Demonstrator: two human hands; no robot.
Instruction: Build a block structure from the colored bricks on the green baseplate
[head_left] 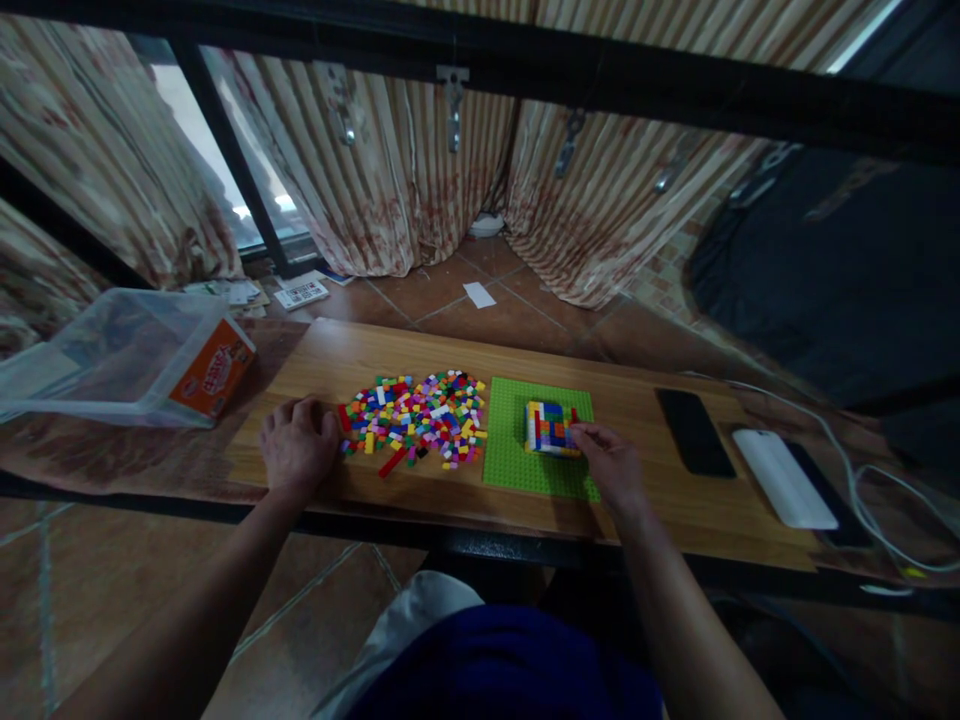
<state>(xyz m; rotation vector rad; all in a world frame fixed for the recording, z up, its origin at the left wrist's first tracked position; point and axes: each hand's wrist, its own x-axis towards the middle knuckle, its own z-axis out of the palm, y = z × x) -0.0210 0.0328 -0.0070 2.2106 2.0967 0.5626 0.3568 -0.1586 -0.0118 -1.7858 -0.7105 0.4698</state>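
Note:
My left hand [300, 442] rests on the wooden board with its fingers spread and loosely bent. Its thumb side is beside the left edge of a pile of small multicoloured toy bricks [420, 418]. A green studded baseplate [510, 473] lies right of the pile. On it stands a low rectangular block built of bricks [551, 430], in white, yellow, blue, red and orange. At the right side of this block, my right hand [611, 465] pinches a small red brick [574, 414], partly hidden by the fingertips. Whether that brick touches the block I cannot tell.
A clear plastic bin [142, 350] with an orange label stands at the left. To the right lie a black phone [695, 432], a white oblong device [784, 478] and a white cable [855, 490]. A dark metal bar [525, 55] crosses above; curtains hang behind.

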